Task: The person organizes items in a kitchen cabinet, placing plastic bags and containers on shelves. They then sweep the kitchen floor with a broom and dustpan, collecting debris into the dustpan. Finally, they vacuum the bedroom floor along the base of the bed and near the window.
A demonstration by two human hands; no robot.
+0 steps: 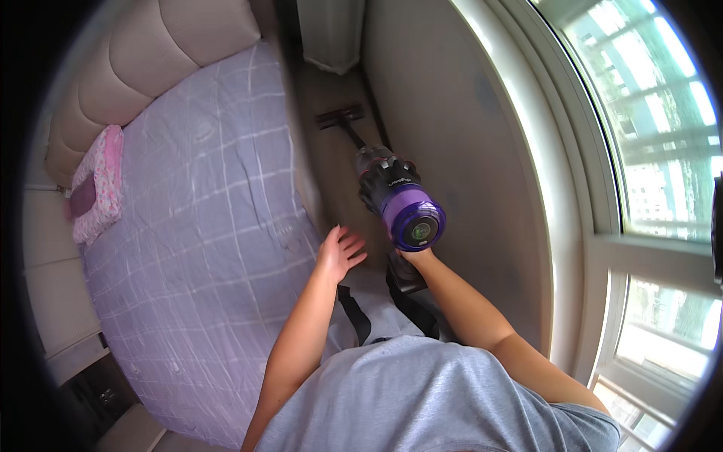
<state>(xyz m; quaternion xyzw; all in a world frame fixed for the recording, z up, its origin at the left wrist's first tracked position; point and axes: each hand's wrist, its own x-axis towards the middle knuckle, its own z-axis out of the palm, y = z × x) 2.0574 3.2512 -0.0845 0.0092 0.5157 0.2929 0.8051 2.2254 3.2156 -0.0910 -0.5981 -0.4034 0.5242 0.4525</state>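
Observation:
A Dyson cordless stick vacuum cleaner (398, 186) with a purple filter end points away from me along a narrow strip of floor. My right hand (415, 255) grips it from below, and the vacuum's body hides most of the fingers and the handle. At the far end of the short tube, the floor head (340, 116) rests on the dark floor (333, 164). My left hand (341, 252) is empty, fingers spread and slightly blurred, beside the edge of the bed (226, 226) and left of the vacuum.
The bed, with a checked lilac cover, borders the strip on the left. Against its padded headboard (141, 56) lies a folded pink patterned cloth (101, 186). A wall (463, 141) below a window (661, 124) bounds the right. A pale curtain (330, 34) hangs at the far end.

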